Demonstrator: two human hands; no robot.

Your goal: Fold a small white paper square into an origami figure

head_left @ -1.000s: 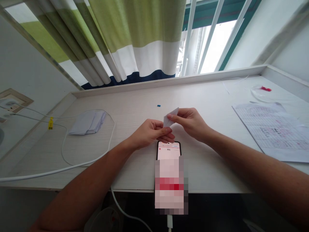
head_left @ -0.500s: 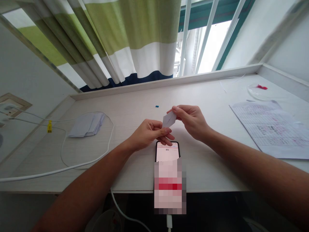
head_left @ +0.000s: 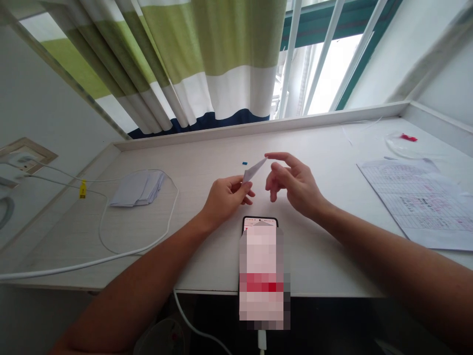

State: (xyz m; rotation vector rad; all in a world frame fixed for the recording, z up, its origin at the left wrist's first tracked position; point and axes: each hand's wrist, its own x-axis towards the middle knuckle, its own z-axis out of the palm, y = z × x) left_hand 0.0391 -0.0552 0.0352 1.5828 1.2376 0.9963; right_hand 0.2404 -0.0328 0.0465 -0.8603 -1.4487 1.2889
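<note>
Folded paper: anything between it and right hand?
Nothing visible: the right hand appears to touch the upper tip of the folded paper with one finger; the left hand pinches its lower end. The phone lies nearer the camera.

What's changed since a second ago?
The right hand has opened its pinch on the folded white paper, leaving one fingertip at its upper tip. The paper turned more edge-on. The left hand keeps its pinch; the white paper stack stayed put.

Slip (head_left: 254, 170): matt, smooth paper. Stack (head_left: 129, 190): matt paper. Sheets (head_left: 417, 202): matt printed paper. Desk (head_left: 318, 261): wood-look board, smooth, faintly grained, low sheen. Curtain (head_left: 221, 44): matt cloth. Cable (head_left: 84, 267): smooth, slightly glossy plastic. Wall (head_left: 48, 98): smooth, matt.
</note>
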